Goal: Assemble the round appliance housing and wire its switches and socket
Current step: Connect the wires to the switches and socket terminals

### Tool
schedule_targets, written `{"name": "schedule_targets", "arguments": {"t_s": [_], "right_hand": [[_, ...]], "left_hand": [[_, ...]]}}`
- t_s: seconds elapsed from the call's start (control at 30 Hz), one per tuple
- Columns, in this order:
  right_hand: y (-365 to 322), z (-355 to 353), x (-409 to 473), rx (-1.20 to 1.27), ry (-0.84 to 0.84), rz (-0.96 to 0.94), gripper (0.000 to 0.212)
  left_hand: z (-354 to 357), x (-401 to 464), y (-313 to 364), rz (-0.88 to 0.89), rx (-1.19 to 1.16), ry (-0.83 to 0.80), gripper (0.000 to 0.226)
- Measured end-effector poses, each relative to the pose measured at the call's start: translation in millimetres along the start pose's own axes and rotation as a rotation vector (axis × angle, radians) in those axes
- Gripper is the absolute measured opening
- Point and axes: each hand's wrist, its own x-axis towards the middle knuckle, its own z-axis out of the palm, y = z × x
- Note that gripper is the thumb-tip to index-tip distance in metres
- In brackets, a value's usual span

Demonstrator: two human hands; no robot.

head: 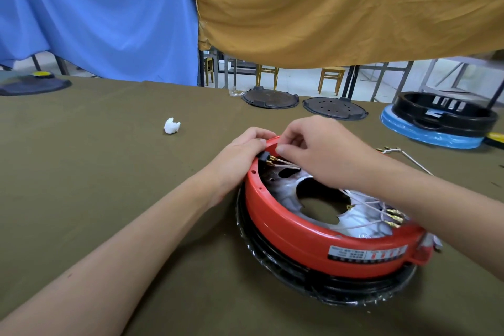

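Note:
A round red housing point(305, 243) lies upside down on a black plastic-wrapped base point(313, 289) on the olive table. Inside it, a silver plate point(286, 194) with a large hole shows. A black switch point(263, 156) sits in the housing's far-left rim, with brass terminals and pale wires point(286, 164) running from it. My left hand point(240, 155) grips the rim at the switch from outside. My right hand point(319, 153) reaches over the housing and pinches a wire at the switch's terminals. More brass-tipped wires point(392, 217) lie at the right inside.
A crumpled white tissue point(171, 126) lies on the table to the left. Two dark round plates point(270, 97) point(335, 108) sit at the far edge. A black housing on a blue-wrapped base point(441, 123) stands far right. Loose wires point(401, 154) lie behind my right arm.

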Motion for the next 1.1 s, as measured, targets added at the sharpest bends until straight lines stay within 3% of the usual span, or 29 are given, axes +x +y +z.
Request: {"name": "schedule_targets", "arguments": {"t_s": [0.1, 0.23, 0.53, 0.67, 0.83, 1.1], "right_hand": [[4.6, -8.9, 1.2, 0.048, -0.009, -0.005, 0.013], [-3.1, 2.2, -2.9, -0.088, -0.083, -0.080, 0.015], [-12.4, 10.1, -3.3, -0.223, -0.037, -0.141, 0.021], [-7.9, 12.3, -2.8, -0.180, -0.038, -0.137, 0.021], [10.3, -7.9, 7.2, 0.045, 0.002, -0.024, 0.018], [12.3, -2.6, 14.7, 0.118, -0.169, 0.025, 0.017]], "left_hand": [[-0.6, 0.1, 0.2, -0.002, 0.013, -0.006, 0.028], [-1.1, 0.6, 0.3, 0.006, 0.021, -0.002, 0.029], [1.0, 2.8, -1.2, 0.012, 0.006, -0.004, 0.027], [0.6, 3.1, -2.1, 0.006, 0.013, -0.013, 0.027], [-1.0, 3.3, -3.3, 0.011, 0.001, -0.016, 0.027], [-2.3, 3.8, -3.7, 0.010, 0.008, -0.021, 0.027]]}}
